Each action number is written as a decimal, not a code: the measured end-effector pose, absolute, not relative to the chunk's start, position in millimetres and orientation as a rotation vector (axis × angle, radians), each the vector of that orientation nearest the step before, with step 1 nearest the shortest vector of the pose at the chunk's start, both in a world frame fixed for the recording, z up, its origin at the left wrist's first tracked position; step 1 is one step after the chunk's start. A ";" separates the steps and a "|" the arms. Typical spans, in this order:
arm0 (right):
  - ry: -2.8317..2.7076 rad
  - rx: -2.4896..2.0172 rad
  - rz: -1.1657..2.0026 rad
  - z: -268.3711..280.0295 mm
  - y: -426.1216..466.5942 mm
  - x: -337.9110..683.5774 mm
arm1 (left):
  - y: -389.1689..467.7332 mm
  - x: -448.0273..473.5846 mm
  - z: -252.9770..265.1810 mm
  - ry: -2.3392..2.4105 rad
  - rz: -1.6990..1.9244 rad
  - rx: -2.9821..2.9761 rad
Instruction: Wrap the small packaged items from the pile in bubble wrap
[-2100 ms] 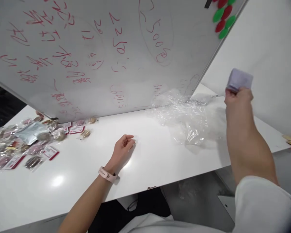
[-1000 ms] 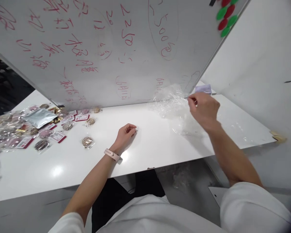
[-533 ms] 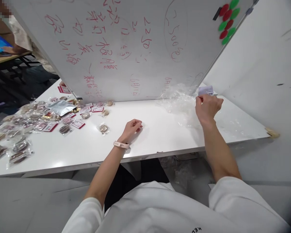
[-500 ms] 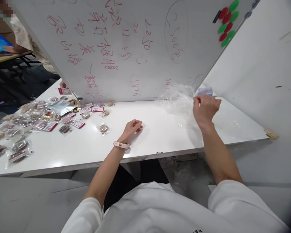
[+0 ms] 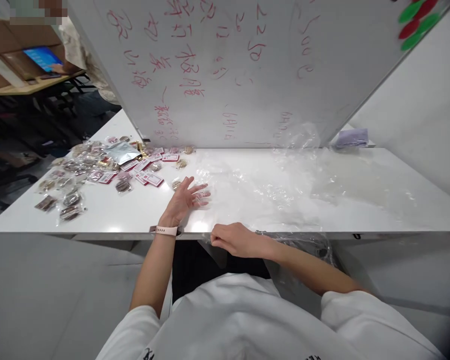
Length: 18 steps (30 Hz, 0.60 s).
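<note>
Right hand: the person's right hand (image 5: 234,240) is curled into a narrow pinch at the table's near edge, on thin clear crinkled plastic film (image 5: 277,195); a glint of it shows by the fingertips, the exact pinch point is hidden.
Left hand: the left hand (image 5: 182,202) is spread wide, fingers fanned toward the film's left end; whether they touch it, cannot tell.
Left wrist: pale pink strap band (image 5: 167,230), just above the table's near edge.
Film: spread loosely over the middle and right of the long white smooth-topped table (image 5: 108,215), bunched up near the board at the back.
Packets: small clear-wrapped packets with brown, tan and pink contents (image 5: 71,212), scattered left of the left hand; one lies just behind its fingers.
Cards: white rectangular cards with red edges (image 5: 153,178), among the packets.
Pouch: flat silvery-blue pouch (image 5: 123,152), on top of the packet heap.
Board: large white board with red handwriting (image 5: 247,90), upright at the table's back.
Magnets: red and green oval pieces (image 5: 414,22), board's upper right.
Back right: folded lilac item (image 5: 352,137), material unclear, beside the board.
Far left: another person's light sleeve (image 5: 73,40), near a lit blue screen (image 5: 43,59).
</note>
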State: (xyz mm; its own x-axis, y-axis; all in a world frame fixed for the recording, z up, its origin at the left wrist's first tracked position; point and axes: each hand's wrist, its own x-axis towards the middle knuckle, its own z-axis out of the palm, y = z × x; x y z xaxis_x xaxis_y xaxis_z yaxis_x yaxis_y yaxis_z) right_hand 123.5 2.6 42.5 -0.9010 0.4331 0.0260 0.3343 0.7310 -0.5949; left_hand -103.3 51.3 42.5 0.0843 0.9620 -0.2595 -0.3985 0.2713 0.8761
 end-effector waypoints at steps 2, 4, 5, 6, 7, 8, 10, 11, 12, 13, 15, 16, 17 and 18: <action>-2.797 -0.465 1.177 53.8 -3.0 128.7 | 37.6 -112.9 40.6 1.124 1.225 0.769; -2.709 -0.397 1.349 67.4 -0.3 136.1 | 26.5 -119.8 37.9 1.272 1.294 0.881; -2.620 -0.441 1.346 71.9 4.9 140.0 | 22.1 -123.0 36.5 1.351 1.333 0.957; -2.527 -0.532 1.274 73.4 12.7 144.0 | 18.8 -126.6 35.0 1.445 1.381 1.037; -2.451 -0.651 1.142 71.1 23.0 147.9 | 16.6 -130.7 33.5 1.558 1.439 1.117; -2.411 -0.780 0.976 64.8 35.3 151.7 | 15.5 -135.5 32.1 1.684 1.496 1.195; -2.452 -1.022 0.652 42.7 63.9 159.0 | 16.4 -146.5 29.2 1.932 1.537 1.330; -2.528 -1.120 0.542 29.0 79.0 162.4 | 18.0 -151.8 27.7 2.029 1.507 1.381; -2.604 -1.198 0.471 15.4 94.0 165.6 | 20.1 -156.5 26.3 2.089 1.449 1.426; -2.666 -1.248 0.420 3.2 108.6 168.2 | 22.4 -160.2 24.9 2.113 1.379 1.466; -2.738 -1.290 0.357 -13.7 135.8 171.2 | 26.8 -163.4 22.3 2.109 1.253 1.531; -2.753 -1.290 0.332 -17.9 148.4 171.3 | 28.7 -163.2 21.2 2.101 1.202 1.564; -2.759 -1.291 0.310 -19.8 160.1 170.4 | 30.4 -162.1 20.3 2.098 1.156 1.601; -2.761 -1.295 0.295 -20.0 171.2 168.6 | 31.9 -160.4 19.8 2.105 1.111 1.644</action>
